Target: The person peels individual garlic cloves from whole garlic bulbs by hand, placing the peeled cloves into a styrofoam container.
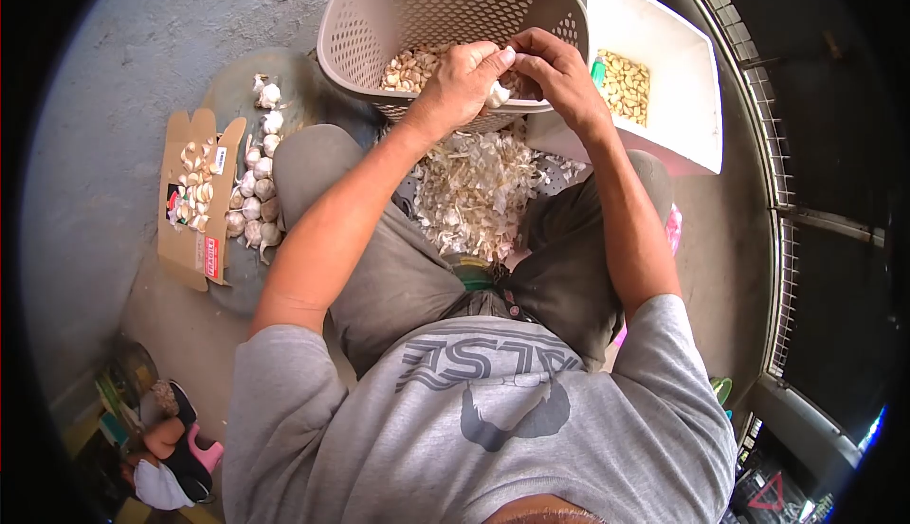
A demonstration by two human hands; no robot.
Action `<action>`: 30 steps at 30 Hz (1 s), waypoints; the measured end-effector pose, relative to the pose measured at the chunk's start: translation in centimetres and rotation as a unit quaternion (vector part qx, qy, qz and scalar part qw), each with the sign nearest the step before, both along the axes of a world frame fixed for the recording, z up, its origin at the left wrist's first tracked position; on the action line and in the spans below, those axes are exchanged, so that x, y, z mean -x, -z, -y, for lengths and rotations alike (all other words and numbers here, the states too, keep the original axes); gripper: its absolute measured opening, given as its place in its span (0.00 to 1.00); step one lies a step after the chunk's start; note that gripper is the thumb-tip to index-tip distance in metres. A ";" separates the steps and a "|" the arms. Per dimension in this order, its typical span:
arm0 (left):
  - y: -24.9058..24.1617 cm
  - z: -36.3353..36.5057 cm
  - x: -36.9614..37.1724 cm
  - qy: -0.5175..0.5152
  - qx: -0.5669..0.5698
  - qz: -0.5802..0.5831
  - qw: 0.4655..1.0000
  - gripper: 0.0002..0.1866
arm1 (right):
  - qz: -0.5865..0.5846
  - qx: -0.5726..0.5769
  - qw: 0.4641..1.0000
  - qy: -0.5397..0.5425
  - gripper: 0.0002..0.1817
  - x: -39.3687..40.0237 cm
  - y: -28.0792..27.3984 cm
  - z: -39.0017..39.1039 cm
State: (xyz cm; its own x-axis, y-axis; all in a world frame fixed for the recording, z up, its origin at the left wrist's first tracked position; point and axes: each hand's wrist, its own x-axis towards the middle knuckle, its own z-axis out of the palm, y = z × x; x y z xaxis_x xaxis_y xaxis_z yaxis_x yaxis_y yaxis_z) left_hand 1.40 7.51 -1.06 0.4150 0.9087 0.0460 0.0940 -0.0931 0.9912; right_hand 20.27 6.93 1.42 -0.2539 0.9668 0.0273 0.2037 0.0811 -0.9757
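Observation:
Over the near rim of a taupe plastic basket (365,17), my two hands meet. My left hand (460,86) is closed, thumb and fingers pinched together around a white garlic bulb (498,95). Fingers of my right hand (561,71) are curled against the same bulb from the other side. Part of the bulb is hidden by the fingers. Inside the basket lie many garlic cloves (406,71). Papery garlic skins (474,187) are heaped between my legs, below the basket.
At right stands a white box (678,40) holding peeled cloves (626,92) and a green-tipped object (598,71). Whole garlic bulbs (251,192) lie at left beside a cardboard piece (175,239) bearing loose cloves (197,183). Another person (166,448) is at lower left.

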 end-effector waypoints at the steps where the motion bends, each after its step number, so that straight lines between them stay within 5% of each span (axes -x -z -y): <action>1: -0.1 0.0 0.0 0.007 0.011 -0.002 1.000 0.21 | 0.004 -0.001 1.000 -0.014 0.10 -0.5 0.0 -0.2; 10: -0.4 -0.1 -0.3 -0.026 -0.014 0.001 1.000 0.22 | -0.148 0.052 0.988 0.005 0.09 0.9 0.9 0.4; 18: 1.6 0.6 -1.9 -0.126 -0.245 -0.120 0.954 0.22 | -0.118 0.090 0.987 0.055 0.13 1.5 1.4 0.7; 22: 0.9 -0.4 -1.5 -0.078 -0.081 -0.083 0.990 0.20 | -0.175 0.116 0.976 0.052 0.13 1.5 1.8 0.5; 30: 1.4 -0.8 -1.3 -0.049 -0.087 -0.082 0.992 0.19 | -0.194 0.095 0.972 0.097 0.12 0.2 2.4 -0.8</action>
